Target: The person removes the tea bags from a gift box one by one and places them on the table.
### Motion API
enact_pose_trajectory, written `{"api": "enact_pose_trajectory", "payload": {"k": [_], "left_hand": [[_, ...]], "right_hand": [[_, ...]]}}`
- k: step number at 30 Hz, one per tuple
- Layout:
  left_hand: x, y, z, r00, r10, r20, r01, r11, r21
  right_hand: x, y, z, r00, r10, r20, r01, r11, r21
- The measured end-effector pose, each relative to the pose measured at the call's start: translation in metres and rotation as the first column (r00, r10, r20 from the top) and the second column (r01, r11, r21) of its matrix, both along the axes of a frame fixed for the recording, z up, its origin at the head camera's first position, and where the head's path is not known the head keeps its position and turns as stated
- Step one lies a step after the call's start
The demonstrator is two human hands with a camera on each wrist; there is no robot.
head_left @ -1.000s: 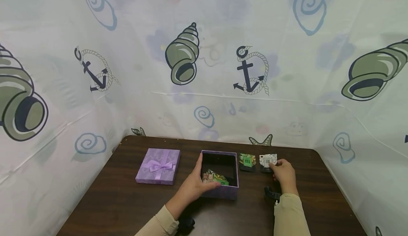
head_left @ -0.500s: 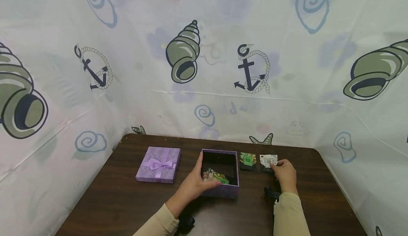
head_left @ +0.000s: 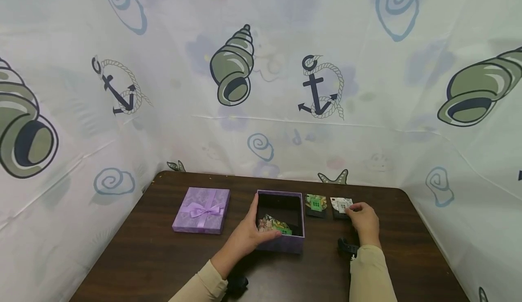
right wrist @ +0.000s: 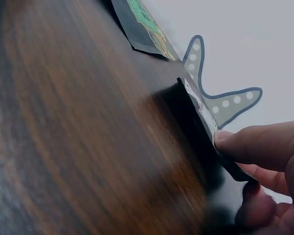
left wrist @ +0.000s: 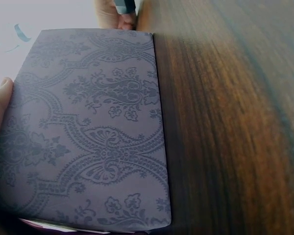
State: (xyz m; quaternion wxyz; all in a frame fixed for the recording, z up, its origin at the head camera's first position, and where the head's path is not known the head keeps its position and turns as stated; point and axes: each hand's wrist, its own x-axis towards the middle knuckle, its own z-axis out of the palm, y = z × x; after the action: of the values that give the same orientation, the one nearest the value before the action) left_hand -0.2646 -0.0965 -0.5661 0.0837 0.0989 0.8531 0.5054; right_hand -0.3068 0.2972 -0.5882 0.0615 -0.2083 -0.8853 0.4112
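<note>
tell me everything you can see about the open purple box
The open purple box looks like cardboard, with a floral scroll pattern outside and a dark interior. It sits upright and lidless on the brown table, colourful packets lying inside. The left hand rests along its left side, thumb at the near rim.

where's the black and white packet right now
In the head view, the black and white packet is right of centre, toward the far edge of the table, pinched by the right hand, just right of a green-labelled packet.

No legible text. Green label on left flat black packet, white label on right flat black packet: print unreadable.
</note>
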Motion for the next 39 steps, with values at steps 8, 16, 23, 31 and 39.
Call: {"api": "enact_pose_trajectory", "payload": {"k": [8,16,23,31,39], "left_hand": [[0.000,0.000,0.000,1.000,-0.003,-0.010,0.003,1.000,-0.013],[0.000,0.000,0.000,1.000,0.001,-0.025,-0.001,1.000,-0.013],[0.000,0.000,-0.001,0.999,-0.003,-0.034,0.003,1.000,-0.007],[-0.001,-0.001,-0.002,1.000,-0.002,-0.024,0.002,1.000,-0.003],[-0.001,0.000,-0.002,1.000,-0.008,-0.017,0.008,1.000,0.008]], "right_hand": [[-0.001,0.002,0.002,0.999,-0.010,0.044,0.008,0.999,0.039],[-0.001,0.003,0.002,0.999,0.020,0.044,-0.022,0.999,0.044],[0.002,0.003,0.015,0.997,0.054,0.051,-0.054,0.998,0.010],[0.003,0.001,0.035,0.997,0.069,0.036,-0.071,0.997,0.032],[0.020,0.001,0.087,0.992,0.123,-0.018,-0.121,0.987,0.102]]}}
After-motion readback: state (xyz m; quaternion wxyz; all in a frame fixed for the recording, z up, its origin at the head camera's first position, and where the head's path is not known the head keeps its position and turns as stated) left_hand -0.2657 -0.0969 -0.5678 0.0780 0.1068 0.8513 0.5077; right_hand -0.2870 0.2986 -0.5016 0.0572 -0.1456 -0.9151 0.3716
